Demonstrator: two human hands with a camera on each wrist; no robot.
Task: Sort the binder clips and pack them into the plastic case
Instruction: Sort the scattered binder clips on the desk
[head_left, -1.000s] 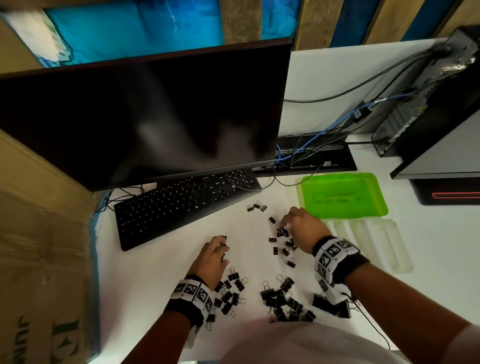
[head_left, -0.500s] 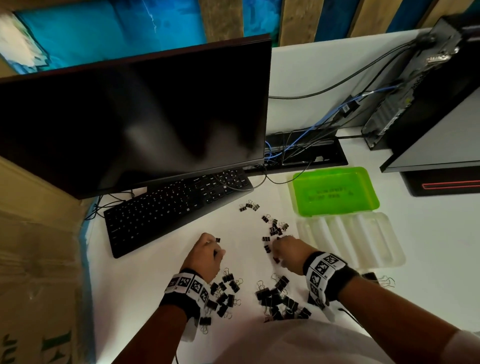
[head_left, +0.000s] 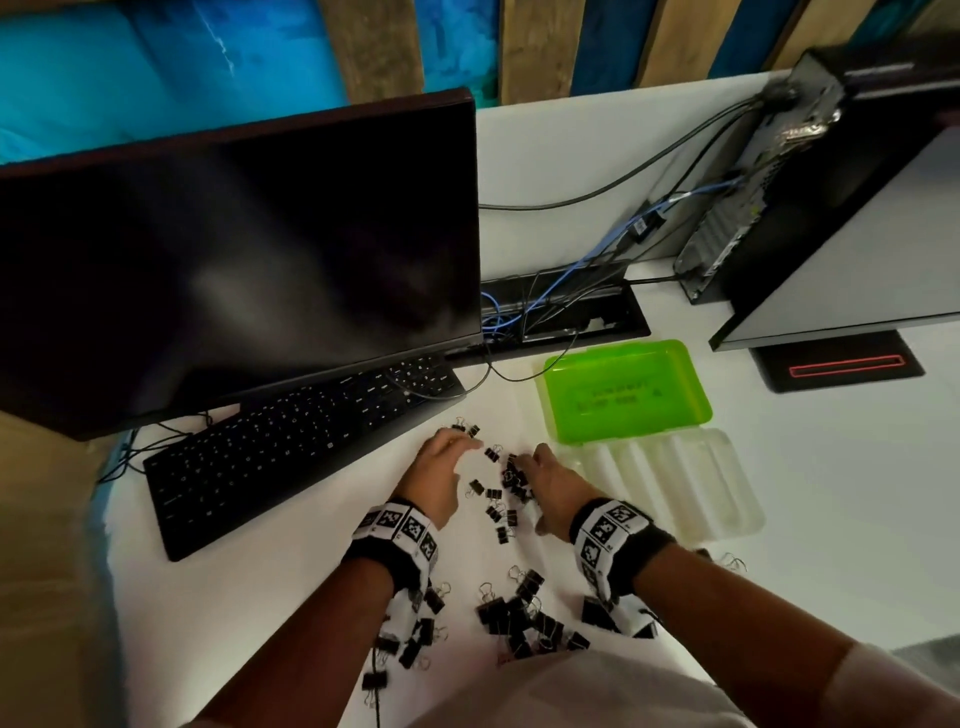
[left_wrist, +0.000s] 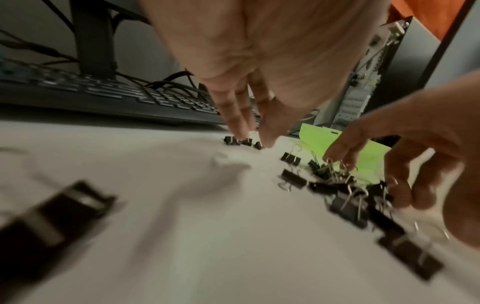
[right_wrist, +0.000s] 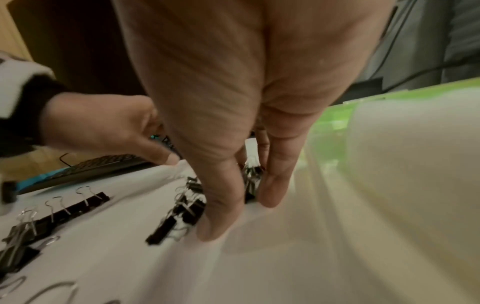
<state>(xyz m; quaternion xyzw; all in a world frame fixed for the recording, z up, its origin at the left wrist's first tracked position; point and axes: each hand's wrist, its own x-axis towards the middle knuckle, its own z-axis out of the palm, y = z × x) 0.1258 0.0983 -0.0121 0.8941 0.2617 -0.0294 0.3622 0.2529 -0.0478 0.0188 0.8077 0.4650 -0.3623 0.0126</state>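
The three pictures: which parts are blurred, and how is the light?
Head view: dim, mostly sharp; the monitor bends from the wide lens. Left wrist view: the near binder clips are smeared, those by the left hand clearer. Right wrist view: the plastic case is a soft blur beside the right hand.

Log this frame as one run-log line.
stage: sorting | left hand: open, fingers at small binder clips | right hand: open, on same cluster | plastic case: open, empty
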